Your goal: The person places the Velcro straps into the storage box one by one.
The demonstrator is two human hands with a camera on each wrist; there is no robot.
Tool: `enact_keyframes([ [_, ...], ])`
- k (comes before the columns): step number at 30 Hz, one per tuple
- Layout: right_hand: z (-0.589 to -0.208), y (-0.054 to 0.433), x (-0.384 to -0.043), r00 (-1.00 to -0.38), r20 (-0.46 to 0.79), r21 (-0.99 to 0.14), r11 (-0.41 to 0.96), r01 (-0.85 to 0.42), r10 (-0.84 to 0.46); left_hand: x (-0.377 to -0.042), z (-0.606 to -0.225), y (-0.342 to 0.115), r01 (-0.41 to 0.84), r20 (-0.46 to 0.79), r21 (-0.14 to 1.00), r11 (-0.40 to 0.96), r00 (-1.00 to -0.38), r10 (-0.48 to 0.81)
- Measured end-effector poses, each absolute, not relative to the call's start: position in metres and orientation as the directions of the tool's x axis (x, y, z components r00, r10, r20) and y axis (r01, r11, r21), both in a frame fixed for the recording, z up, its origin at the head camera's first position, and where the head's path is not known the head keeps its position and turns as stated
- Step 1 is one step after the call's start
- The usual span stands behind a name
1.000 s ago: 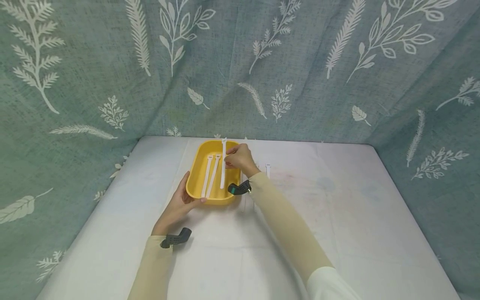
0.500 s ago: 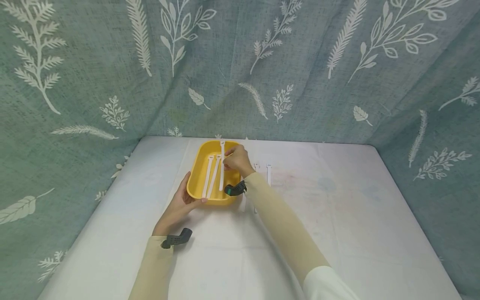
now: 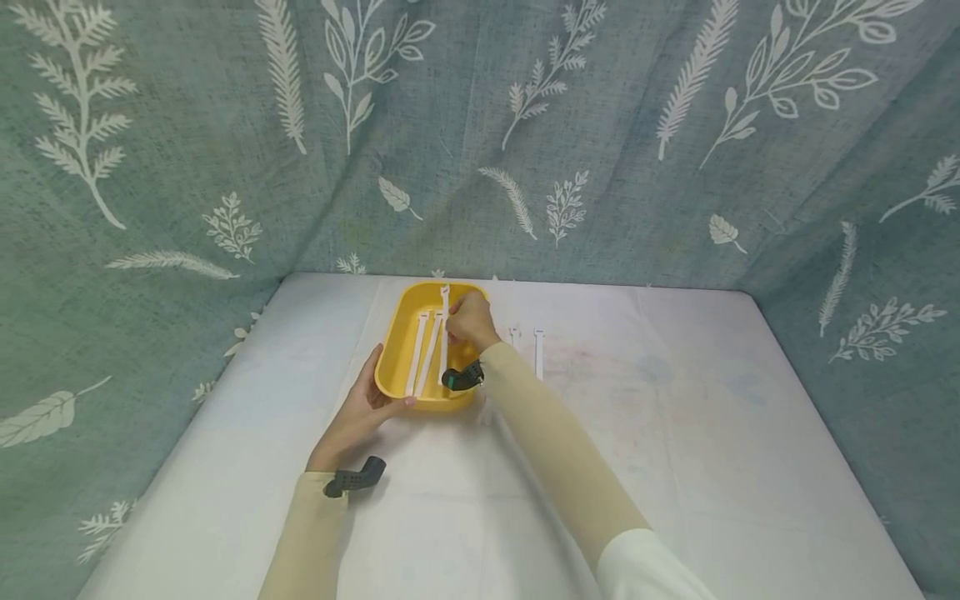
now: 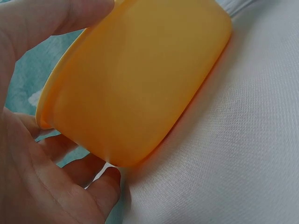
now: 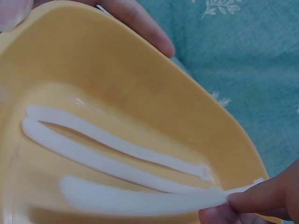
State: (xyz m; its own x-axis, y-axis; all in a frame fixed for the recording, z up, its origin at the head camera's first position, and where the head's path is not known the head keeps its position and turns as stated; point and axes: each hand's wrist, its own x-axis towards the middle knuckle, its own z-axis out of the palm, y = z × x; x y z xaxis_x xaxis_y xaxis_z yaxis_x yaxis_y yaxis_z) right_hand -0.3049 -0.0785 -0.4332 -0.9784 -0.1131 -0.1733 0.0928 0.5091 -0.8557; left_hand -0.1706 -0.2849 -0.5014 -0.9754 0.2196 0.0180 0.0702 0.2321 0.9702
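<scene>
A yellow tray point(image 3: 442, 405) stands near the back of the table. My left hand point(image 3: 360, 418) grips its left front corner, thumb at the rim and fingers along the outer wall point(image 4: 140, 88). Inside the tray, my right hand point(image 3: 474, 322) pinches a white cable strap point(image 5: 145, 203) with a slotted head, between thumb and finger near the head end. Two similar white straps lie side by side on the tray floor: one strap point(image 5: 121, 148) towards the left wall and another strap point(image 5: 100, 162) beside it. The held strap's lower end is over the floor; contact is unclear.
On the white table point(image 3: 712, 467), more white straps lie right of the tray, one strap point(image 3: 538, 354) in plain view and another strap point(image 3: 514, 335) partly behind the right arm. A green leaf-patterned cloth point(image 3: 465, 167) hangs behind and at the sides.
My right hand, with the strap, has shifted slightly left and down into the tray, nearer the two lying straps. The left hand keeps its grip on the tray.
</scene>
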Motion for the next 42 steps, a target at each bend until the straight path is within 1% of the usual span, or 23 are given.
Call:
enact_keyframes([
  [5, -0.434, -0.082, -0.305, -0.975, -0.185, -0.821, 0.565, 0.086, -0.122, -0.170, -0.504, -0.284, 0.063, 0.011, 0.968, 0.244, -0.978, 0.210],
  [12, -0.439, -0.088, -0.308, -0.975, -0.198, -0.827, 0.551, 0.110, -0.103, -0.170, -0.503, -0.284, 0.065, 0.014, 0.966, 0.252, -0.980, 0.199],
  [18, -0.451, -0.091, -0.309, -0.977, -0.199, -0.792, 0.600, 0.114, -0.077, -0.170, -0.505, -0.283, 0.078, 0.028, 0.971, 0.226, -0.976, 0.217],
  [24, -0.454, -0.094, -0.307, -0.981, -0.184, -0.787, 0.606, 0.113, -0.056, -0.170, -0.505, -0.283, 0.065, 0.016, 0.970, 0.236, -0.979, 0.204],
  [30, -0.456, -0.096, -0.307, -0.976, -0.214, -0.763, 0.630, 0.147, -0.031, -0.168, -0.501, -0.283, 0.055, 0.003, 0.968, 0.243, -0.978, 0.208],
  [42, -0.457, -0.097, -0.305, -0.973, -0.229, -0.790, 0.591, 0.166, -0.033, -0.169, -0.500, -0.283, 0.056, 0.006, 0.971, 0.234, -0.978, 0.210],
])
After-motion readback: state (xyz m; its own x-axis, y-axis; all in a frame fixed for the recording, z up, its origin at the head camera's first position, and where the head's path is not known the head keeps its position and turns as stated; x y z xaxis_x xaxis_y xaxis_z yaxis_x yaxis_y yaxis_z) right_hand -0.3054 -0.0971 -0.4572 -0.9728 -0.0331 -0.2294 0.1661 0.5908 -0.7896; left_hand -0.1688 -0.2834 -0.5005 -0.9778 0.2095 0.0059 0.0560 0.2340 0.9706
